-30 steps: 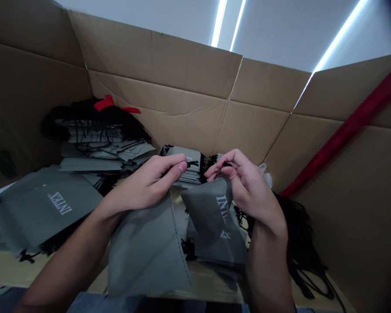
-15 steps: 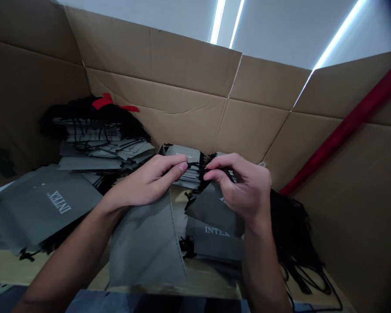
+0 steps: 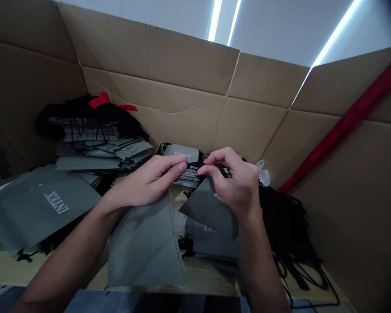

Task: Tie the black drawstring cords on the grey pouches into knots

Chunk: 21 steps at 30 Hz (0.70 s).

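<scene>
My left hand (image 3: 156,178) is closed, thumb pressed against the fingers, on a short black cord (image 3: 194,164). A grey fabric pouch (image 3: 146,243) with a stitched side seam hangs beneath that hand. Thumb and forefinger of my right hand (image 3: 233,178) pinch the cord's other end, a little to the right. Below the right hand a grey flap of a second pouch (image 3: 203,202) slants down; whether the hand holds it is hidden. Behind both hands lies a stack of grey INTEX pouches (image 3: 182,152). Under the right hand is another pouch stack (image 3: 211,241).
Left stand a spread of grey INTEX pouches (image 3: 55,204) and a taller pile with black cords (image 3: 97,134) and a red strip (image 3: 99,101). A heap of black cords (image 3: 283,221) lies right. Cardboard walls (image 3: 169,87) surround the wooden tabletop (image 3: 3,263); red fabric (image 3: 339,130) crosses the right wall.
My right hand has moved slightly left, closer to my left hand, and the grey flap under it has shifted left too. My left hand keeps its grip.
</scene>
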Each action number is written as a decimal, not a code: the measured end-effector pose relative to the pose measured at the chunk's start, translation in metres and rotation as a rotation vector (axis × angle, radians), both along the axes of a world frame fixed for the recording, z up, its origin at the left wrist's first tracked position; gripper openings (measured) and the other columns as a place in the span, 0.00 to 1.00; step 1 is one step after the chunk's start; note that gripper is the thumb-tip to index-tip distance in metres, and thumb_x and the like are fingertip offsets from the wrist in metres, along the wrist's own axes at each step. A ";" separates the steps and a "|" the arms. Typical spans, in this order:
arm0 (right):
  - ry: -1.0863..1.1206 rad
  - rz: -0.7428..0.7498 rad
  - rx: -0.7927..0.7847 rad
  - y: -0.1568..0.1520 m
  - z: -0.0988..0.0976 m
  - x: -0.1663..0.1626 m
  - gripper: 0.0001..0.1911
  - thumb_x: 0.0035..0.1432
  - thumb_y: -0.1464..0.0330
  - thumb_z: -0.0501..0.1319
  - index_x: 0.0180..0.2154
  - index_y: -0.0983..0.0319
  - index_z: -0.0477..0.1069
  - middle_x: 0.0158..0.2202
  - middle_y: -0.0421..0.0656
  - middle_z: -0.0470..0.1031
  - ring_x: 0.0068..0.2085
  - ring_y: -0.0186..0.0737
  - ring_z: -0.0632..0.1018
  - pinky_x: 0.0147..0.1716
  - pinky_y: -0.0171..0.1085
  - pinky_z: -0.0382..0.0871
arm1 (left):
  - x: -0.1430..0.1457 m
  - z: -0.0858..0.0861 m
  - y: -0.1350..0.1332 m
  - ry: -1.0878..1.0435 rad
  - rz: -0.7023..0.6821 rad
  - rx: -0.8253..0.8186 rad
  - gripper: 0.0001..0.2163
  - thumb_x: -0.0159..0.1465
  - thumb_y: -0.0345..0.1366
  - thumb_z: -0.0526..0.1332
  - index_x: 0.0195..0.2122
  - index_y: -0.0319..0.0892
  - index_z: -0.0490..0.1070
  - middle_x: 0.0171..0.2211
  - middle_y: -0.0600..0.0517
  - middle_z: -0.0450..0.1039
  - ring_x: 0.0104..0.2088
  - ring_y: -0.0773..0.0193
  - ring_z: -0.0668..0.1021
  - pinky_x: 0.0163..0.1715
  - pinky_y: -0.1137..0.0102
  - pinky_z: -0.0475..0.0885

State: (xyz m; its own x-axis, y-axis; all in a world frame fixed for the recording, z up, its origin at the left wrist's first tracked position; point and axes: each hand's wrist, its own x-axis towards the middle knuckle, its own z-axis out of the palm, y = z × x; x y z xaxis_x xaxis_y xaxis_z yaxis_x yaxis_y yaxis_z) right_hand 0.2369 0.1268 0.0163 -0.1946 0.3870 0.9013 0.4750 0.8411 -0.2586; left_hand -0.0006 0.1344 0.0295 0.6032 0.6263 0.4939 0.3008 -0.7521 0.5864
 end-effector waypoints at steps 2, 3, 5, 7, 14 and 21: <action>0.006 0.013 -0.032 0.001 0.001 0.002 0.12 0.71 0.59 0.74 0.37 0.55 0.78 0.31 0.36 0.84 0.28 0.35 0.80 0.33 0.34 0.75 | 0.000 0.001 -0.001 -0.005 -0.005 -0.004 0.20 0.84 0.43 0.51 0.33 0.43 0.61 0.27 0.57 0.57 0.28 0.65 0.61 0.30 0.68 0.60; 0.004 0.013 -0.044 0.001 0.001 0.003 0.12 0.71 0.57 0.74 0.37 0.55 0.78 0.31 0.36 0.84 0.28 0.35 0.80 0.33 0.34 0.75 | 0.000 0.001 -0.001 -0.008 -0.008 -0.008 0.20 0.84 0.43 0.51 0.33 0.43 0.61 0.27 0.57 0.57 0.28 0.65 0.61 0.30 0.68 0.60; -0.008 0.004 -0.056 0.001 0.001 0.004 0.14 0.71 0.56 0.74 0.37 0.55 0.79 0.31 0.36 0.85 0.28 0.35 0.79 0.32 0.34 0.75 | 0.000 0.001 -0.002 -0.018 -0.006 -0.016 0.20 0.84 0.43 0.51 0.33 0.43 0.62 0.27 0.57 0.57 0.28 0.65 0.61 0.29 0.68 0.60; -0.027 -0.004 -0.053 0.001 0.001 0.005 0.14 0.70 0.56 0.75 0.36 0.55 0.79 0.31 0.36 0.85 0.27 0.35 0.79 0.32 0.34 0.74 | 0.000 0.000 -0.003 -0.027 0.002 -0.020 0.20 0.84 0.43 0.51 0.33 0.43 0.62 0.28 0.57 0.58 0.28 0.65 0.62 0.29 0.68 0.60; -0.062 0.029 -0.030 0.002 0.000 0.003 0.13 0.70 0.59 0.76 0.37 0.55 0.77 0.32 0.36 0.84 0.30 0.35 0.81 0.35 0.34 0.75 | 0.000 0.001 -0.005 -0.023 -0.022 -0.026 0.19 0.84 0.43 0.51 0.34 0.43 0.63 0.28 0.57 0.56 0.28 0.65 0.60 0.29 0.69 0.59; -0.038 0.000 -0.059 0.000 0.000 0.005 0.14 0.69 0.57 0.75 0.36 0.55 0.77 0.32 0.37 0.85 0.29 0.36 0.80 0.32 0.35 0.74 | -0.001 0.001 -0.006 0.001 -0.017 -0.007 0.20 0.84 0.45 0.51 0.33 0.44 0.61 0.27 0.57 0.56 0.28 0.65 0.61 0.29 0.69 0.59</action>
State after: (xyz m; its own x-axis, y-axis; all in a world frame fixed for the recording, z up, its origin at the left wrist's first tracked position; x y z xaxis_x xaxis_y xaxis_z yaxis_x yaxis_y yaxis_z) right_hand 0.2417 0.1272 0.0164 -0.2281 0.4394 0.8689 0.4852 0.8250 -0.2898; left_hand -0.0018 0.1288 0.0303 0.6144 0.6193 0.4889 0.2881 -0.7529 0.5917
